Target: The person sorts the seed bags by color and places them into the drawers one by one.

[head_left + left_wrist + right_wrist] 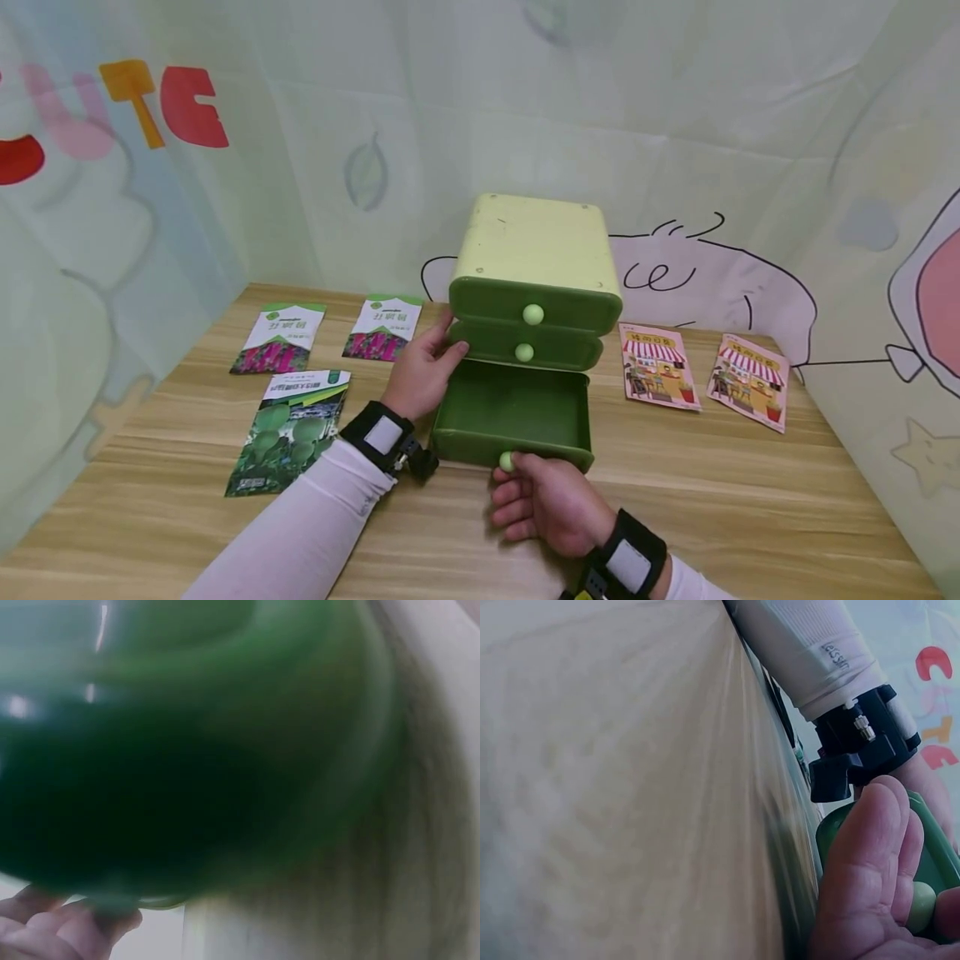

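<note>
A small drawer cabinet [542, 242] with a pale yellow top and green drawer fronts stands at the middle of the table. Its bottom drawer [517, 404] is pulled well out and shows a bare green inside. The two upper drawers sit in the cabinet. My left hand [423, 367] grips the cabinet's left side, thumb at the edge of the middle drawer front. In the left wrist view a blurred green drawer front [187, 772] fills much of the picture. Thumb and index finger of my right hand [555, 504] pinch the bottom drawer's round light green knob [507, 461].
Left of the cabinet lie two white-and-pink seed packets [279, 337] and a larger green seed packet [288, 432]. Two pink packets with striped awnings [658, 367] lie to its right. A printed cloth backdrop [337, 125] rises behind the wooden table [712, 492].
</note>
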Demonstrator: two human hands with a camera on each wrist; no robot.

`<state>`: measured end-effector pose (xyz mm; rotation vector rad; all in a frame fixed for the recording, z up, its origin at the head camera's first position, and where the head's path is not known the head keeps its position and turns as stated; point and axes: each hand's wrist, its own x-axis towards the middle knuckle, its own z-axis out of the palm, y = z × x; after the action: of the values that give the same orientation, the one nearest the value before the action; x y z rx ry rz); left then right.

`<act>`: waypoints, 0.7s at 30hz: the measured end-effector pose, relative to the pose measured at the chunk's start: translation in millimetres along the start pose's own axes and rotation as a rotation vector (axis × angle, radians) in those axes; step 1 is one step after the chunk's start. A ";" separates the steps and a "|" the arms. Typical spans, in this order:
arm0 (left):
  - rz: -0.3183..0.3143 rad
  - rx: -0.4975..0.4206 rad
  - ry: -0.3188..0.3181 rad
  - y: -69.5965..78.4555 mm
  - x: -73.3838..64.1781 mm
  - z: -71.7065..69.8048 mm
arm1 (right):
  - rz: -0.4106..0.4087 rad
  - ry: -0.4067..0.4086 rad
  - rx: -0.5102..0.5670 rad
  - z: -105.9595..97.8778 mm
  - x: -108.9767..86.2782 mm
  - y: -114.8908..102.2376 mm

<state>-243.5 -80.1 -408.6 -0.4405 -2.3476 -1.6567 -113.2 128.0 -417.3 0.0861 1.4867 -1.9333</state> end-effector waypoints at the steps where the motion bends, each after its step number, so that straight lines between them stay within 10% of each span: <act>1: 0.001 -0.003 0.000 0.2 0.1 0.1 | 0.001 0.000 0.001 0.1 -0.4 0.3; 21: -0.024 0.013 0.000 2.8 -1.0 -0.4 | -0.007 0.005 -0.001 3.1 -1.6 7.1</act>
<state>-241.5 -79.7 -406.4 -0.4111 -2.3714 -1.6513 -107.0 125.2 -421.4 0.0852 1.4937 -1.9391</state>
